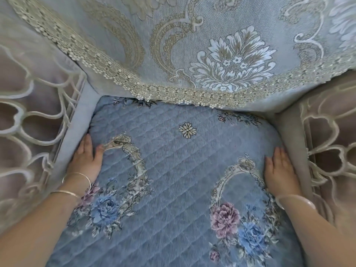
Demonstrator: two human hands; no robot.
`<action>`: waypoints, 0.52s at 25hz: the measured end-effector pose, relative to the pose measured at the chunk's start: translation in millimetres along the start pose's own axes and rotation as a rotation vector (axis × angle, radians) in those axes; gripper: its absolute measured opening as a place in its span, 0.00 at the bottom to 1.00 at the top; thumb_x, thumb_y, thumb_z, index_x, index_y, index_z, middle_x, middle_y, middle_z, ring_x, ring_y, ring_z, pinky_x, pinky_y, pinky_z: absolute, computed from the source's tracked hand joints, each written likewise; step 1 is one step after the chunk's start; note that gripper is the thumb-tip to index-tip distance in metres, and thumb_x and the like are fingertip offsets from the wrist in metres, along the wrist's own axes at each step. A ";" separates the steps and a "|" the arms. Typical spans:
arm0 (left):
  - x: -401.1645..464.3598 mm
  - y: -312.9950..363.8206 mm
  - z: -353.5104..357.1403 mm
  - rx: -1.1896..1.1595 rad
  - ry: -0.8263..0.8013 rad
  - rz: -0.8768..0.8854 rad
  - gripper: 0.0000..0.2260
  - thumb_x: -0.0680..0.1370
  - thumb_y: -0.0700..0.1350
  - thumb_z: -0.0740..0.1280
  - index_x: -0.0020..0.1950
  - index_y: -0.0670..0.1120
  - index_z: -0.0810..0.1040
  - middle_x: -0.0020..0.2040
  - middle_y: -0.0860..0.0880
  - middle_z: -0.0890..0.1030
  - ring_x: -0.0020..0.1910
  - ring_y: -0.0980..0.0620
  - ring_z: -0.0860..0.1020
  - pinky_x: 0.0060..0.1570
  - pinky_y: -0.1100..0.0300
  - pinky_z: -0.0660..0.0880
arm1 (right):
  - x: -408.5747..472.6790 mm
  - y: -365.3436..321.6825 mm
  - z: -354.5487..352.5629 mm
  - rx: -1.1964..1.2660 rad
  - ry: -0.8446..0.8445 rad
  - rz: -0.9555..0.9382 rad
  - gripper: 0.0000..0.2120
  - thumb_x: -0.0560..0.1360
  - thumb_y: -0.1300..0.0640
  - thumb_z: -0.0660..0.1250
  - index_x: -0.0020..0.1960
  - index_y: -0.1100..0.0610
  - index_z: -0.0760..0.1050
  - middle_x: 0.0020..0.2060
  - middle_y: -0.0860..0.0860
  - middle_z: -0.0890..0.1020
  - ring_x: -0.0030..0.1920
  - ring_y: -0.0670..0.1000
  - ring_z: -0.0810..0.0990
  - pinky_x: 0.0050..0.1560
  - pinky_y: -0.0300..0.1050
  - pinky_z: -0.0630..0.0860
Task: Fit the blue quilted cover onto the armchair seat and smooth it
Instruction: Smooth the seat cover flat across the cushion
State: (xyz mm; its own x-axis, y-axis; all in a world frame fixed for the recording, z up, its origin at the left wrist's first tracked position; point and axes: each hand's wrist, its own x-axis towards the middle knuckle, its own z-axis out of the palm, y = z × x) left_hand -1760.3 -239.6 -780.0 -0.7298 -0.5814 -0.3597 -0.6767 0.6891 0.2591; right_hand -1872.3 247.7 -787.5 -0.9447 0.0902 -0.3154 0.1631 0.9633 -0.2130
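Observation:
The blue quilted cover (179, 170) lies over the armchair seat, with embroidered oval frames and pink and blue roses on it. My left hand (86, 158) rests flat on the cover's left edge, fingers extended beside the left armrest wall (77, 130). My right hand (279, 170) lies flat on the right edge, against the right armrest wall (290, 139). Both palms press down on the fabric and grip nothing. The cover's back edge runs under the lace trim of the backrest drape.
A blue damask drape with a lace border (173, 93) hangs over the backrest. Sheer embroidered lace covers sit on the left armrest (28, 122) and the right armrest (331, 143). Bangles ring both wrists.

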 end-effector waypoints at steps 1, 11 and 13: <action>-11.9 1.2 -3.3 0.044 0.013 0.046 0.27 0.81 0.52 0.49 0.77 0.42 0.49 0.78 0.42 0.52 0.76 0.43 0.54 0.75 0.49 0.51 | -6.9 -14.5 -4.1 0.034 0.034 0.052 0.30 0.80 0.45 0.42 0.76 0.62 0.50 0.76 0.59 0.56 0.75 0.56 0.54 0.75 0.53 0.52; -87.8 105.2 32.8 0.352 0.023 0.701 0.29 0.74 0.53 0.49 0.74 0.46 0.60 0.75 0.49 0.62 0.76 0.49 0.52 0.74 0.46 0.48 | -111.1 -200.7 39.9 -0.081 0.011 -0.653 0.26 0.80 0.46 0.43 0.77 0.49 0.41 0.76 0.45 0.44 0.76 0.49 0.41 0.76 0.54 0.40; -89.3 103.5 45.7 0.377 -0.011 0.735 0.26 0.72 0.53 0.54 0.68 0.48 0.72 0.70 0.50 0.72 0.73 0.48 0.59 0.69 0.48 0.53 | -112.0 -194.7 55.9 -0.077 0.046 -0.684 0.26 0.80 0.45 0.47 0.77 0.49 0.50 0.76 0.45 0.55 0.76 0.49 0.50 0.73 0.53 0.48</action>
State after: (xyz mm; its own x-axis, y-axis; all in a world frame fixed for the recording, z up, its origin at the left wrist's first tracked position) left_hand -1760.7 -96.6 -762.0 -0.9714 0.0767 -0.2249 0.0520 0.9921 0.1139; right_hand -1782.3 36.0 -762.4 -0.8393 -0.5355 -0.0935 -0.4931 0.8224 -0.2838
